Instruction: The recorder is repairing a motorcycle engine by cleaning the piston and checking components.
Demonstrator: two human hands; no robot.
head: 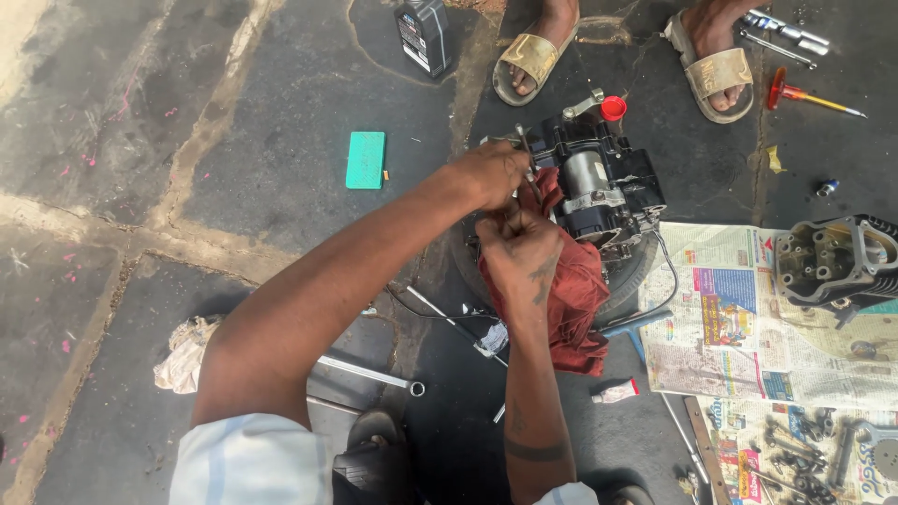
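- Black-and-silver metal engine block (599, 182), frame centre, sits on a red cloth (571, 299).
- Left hand (491, 173) fingers pinch a thin metal tool (522, 140); right hand (519, 252) fingers curl shut, contents unclear.
- Risk: tool could slip off, being thinly gripped.

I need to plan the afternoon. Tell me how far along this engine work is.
Done: the cylinder head is off and lies on the newspaper, with small parts beside it. In hand: left hand and right hand work at the engine block, over a red rag. Left: those parts lie unfitted, so much appears to remain.
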